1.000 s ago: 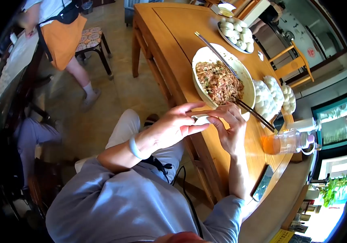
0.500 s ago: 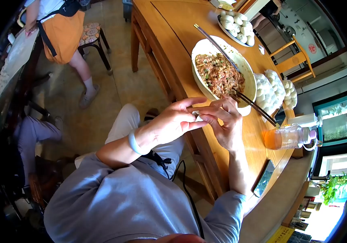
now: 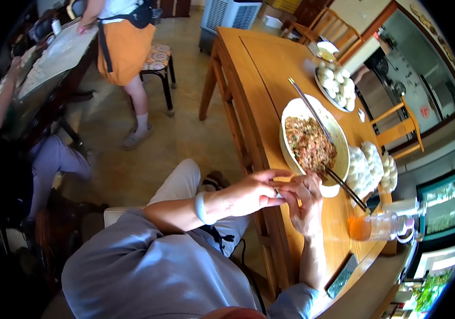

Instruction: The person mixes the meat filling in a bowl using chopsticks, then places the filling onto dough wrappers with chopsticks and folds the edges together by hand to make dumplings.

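Note:
My left hand [image 3: 257,194], with a pale bracelet on its wrist, meets my right hand [image 3: 304,202] just beyond the table's near edge. Between their pinched fingertips is a small white dumpling [image 3: 278,194], mostly hidden by the fingers. Right past my fingers stands a large cream bowl [image 3: 343,154] of minced meat filling [image 3: 310,141] flecked with green. One pair of dark chopsticks [image 3: 315,110] leans across the bowl's far side. Another dark pair [image 3: 347,190] sticks out of the filling over the near rim.
On the wooden table [image 3: 264,69] are a plate of round white pieces [image 3: 336,85], bags of similar pieces [image 3: 364,167], a bottle of orange drink [image 3: 373,227] and a phone [image 3: 342,275]. To the left, a person in orange shorts [image 3: 126,50] stands at another table [image 3: 60,50], near a stool [image 3: 158,57].
The view has turned, so the table and bowl sit lower and further right. My hands stay together at the dumpling, with slight finger movement.

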A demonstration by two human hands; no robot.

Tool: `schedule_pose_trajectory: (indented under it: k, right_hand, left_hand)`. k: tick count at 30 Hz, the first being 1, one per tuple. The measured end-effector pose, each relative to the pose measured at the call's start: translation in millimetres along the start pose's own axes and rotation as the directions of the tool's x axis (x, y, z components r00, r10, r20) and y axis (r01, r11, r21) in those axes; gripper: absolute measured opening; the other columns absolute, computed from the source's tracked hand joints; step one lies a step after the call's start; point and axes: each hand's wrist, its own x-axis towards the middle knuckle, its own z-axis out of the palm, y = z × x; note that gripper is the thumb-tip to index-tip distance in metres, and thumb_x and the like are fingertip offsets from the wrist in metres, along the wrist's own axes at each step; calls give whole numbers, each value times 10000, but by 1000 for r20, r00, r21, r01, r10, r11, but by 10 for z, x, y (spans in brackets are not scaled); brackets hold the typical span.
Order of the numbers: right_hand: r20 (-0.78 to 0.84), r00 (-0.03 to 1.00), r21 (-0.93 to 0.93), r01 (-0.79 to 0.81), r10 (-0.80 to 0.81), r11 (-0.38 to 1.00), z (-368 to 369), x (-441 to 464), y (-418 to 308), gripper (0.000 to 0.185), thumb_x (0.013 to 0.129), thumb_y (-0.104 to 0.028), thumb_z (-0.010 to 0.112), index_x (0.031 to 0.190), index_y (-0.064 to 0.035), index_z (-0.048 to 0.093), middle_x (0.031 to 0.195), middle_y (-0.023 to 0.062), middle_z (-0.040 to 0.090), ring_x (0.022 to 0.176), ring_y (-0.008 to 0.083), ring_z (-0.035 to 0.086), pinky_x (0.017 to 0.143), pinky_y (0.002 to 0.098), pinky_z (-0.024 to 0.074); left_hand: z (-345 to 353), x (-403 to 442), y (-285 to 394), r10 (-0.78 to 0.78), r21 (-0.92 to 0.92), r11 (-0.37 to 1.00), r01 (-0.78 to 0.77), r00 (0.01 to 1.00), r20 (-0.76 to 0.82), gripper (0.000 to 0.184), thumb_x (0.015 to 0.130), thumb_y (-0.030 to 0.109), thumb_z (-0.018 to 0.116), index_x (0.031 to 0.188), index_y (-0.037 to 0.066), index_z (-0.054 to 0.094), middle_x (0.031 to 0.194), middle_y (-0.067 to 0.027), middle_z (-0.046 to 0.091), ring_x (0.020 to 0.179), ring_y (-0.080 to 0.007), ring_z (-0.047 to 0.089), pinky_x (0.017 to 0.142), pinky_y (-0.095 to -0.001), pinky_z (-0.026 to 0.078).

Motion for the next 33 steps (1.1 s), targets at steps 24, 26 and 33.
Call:
schedule_pose_trajectory:
  k: [24,26,33]
  right_hand:
    - [-15,965,211,-254,263,944,-69,-25,84,155,708,-85,699,863,-72,689,823,71,606,815,219,554,797,336,436]
    - [-38,983,238,-168,182,957,-56,-16,109,196,713,-80,695,905,-54,671,859,82,615,855,234,564,788,334,442]
    - [106,981,239,-185,163,953,-101,73,33,311,732,-90,689,1027,-33,611,994,126,624,962,268,581,829,359,449]
  left_hand:
    - [97,-52,126,30,-36,999,-30,999,10,569,776,-150,334,1326,-39,238,1293,-225,379,1197,-269,433,1052,-363,338]
    - [90,-52,137,40,-40,998,-39,999,2,564,770,-150,348,1315,-36,260,1295,-213,384,1188,-267,442,1049,-367,344]
    - [-28,-2,153,106,21,994,-107,994,38,580,773,-100,415,1318,62,297,1309,-176,398,1183,-271,445,1023,-403,372]
